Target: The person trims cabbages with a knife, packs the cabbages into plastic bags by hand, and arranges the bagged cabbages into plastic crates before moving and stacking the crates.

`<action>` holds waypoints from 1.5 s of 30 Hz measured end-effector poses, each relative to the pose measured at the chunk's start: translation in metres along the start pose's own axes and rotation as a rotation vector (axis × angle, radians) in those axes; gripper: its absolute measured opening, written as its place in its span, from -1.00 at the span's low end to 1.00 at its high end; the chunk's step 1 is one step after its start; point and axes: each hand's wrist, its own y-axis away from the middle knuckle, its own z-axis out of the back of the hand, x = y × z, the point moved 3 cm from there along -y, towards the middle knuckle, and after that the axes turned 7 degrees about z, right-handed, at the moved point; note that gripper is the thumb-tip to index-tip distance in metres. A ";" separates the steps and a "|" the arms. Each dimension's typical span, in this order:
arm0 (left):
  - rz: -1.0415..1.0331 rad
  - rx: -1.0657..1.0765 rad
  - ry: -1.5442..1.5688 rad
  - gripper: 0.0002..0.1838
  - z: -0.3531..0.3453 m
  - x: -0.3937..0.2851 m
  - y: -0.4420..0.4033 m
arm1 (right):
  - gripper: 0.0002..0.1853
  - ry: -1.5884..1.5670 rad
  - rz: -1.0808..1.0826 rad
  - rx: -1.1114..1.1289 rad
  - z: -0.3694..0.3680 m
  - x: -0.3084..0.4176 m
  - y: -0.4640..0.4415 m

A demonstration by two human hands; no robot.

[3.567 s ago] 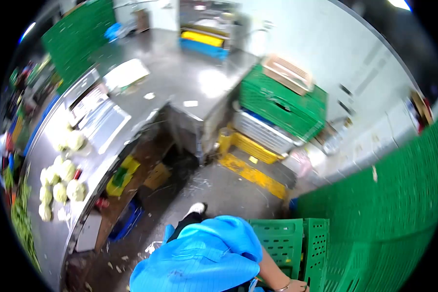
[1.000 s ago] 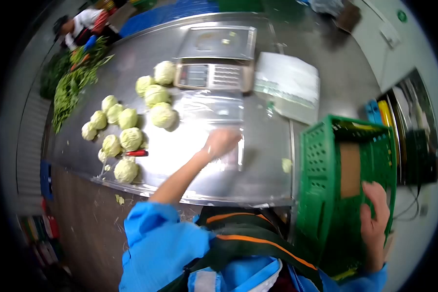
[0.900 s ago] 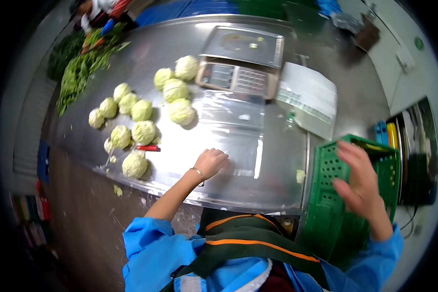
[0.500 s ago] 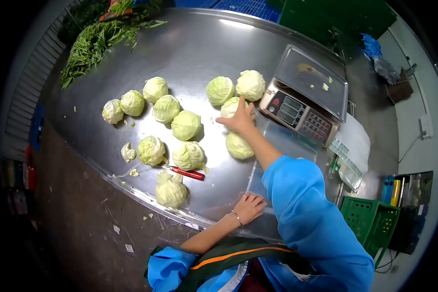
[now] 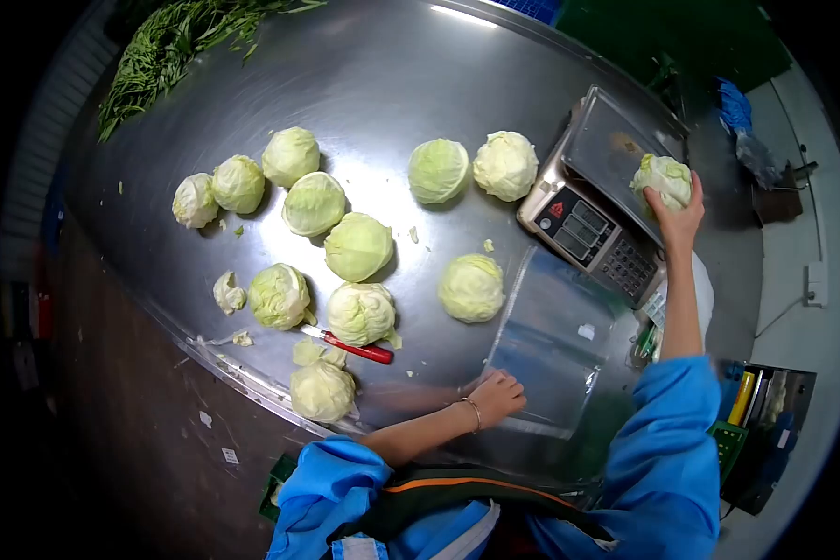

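My right hand (image 5: 679, 210) is closed around a pale green cabbage (image 5: 663, 180), holding it at the right side of the scale's metal tray (image 5: 616, 140). My left hand (image 5: 497, 398) rests at the left edge of a clear plastic bag (image 5: 555, 327), fingers loosely bent and not gripping anything I can see. A single cabbage (image 5: 471, 287) sits left of the bag. Two more, a greener cabbage (image 5: 439, 172) and a whiter cabbage (image 5: 506, 166), stand beside the scale. Several others, including one cabbage (image 5: 358, 246), are grouped to the left.
A red-handled knife (image 5: 369, 353) lies among the left cabbages, its blade partly hidden. Loose leaf scraps (image 5: 229, 293) lie near the table's front edge. Leafy greens (image 5: 173, 56) are heaped at the far left. The scale's keypad (image 5: 625, 271) faces me.
My right hand has picked up a cabbage from the column left of the scale and carried it right, to the tray. My left hand stays by the bag. The view has shifted slightly.
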 end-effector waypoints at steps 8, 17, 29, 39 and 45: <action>0.084 -0.092 -0.099 -0.82 0.029 -0.009 -0.013 | -0.13 -0.042 -0.129 -0.088 0.052 -0.057 0.026; -0.047 -0.133 0.324 -0.87 0.132 -0.100 -0.036 | -0.68 -0.760 -0.354 -0.550 0.230 -0.079 0.129; 0.270 0.013 -0.049 -0.63 0.057 -0.108 0.057 | 0.12 0.294 0.164 0.071 0.046 -0.054 0.003; 0.246 0.148 -0.151 -0.44 0.018 -0.085 0.069 | -0.20 -1.214 -0.526 0.363 0.057 -0.081 0.023; 0.410 -0.009 0.453 -0.27 0.056 -0.095 0.049 | -0.12 -1.694 -0.964 0.582 0.152 -0.001 0.365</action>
